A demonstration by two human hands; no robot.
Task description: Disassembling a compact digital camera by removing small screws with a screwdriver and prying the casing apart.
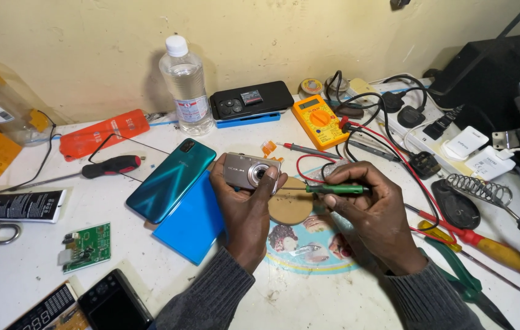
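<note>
My left hand (245, 205) grips a small silver compact camera (249, 169), holding it upright on its side above the white bench, thumb against the lens. My right hand (373, 211) holds a thin green-handled screwdriver (335, 189) horizontally, its tip pointing left at the camera's right end. A round tan disc (290, 209) lies on the bench just under the two hands.
A teal phone (171, 179) and a blue case (191, 225) lie left of the hands. Also around: a water bottle (184, 82), a black phone (251, 99), an orange multimeter (319, 120) with leads, a black-and-red screwdriver (110, 166), a green circuit board (87, 246), a red-and-yellow screwdriver (486, 244), a soldering stand (477, 189), plugs.
</note>
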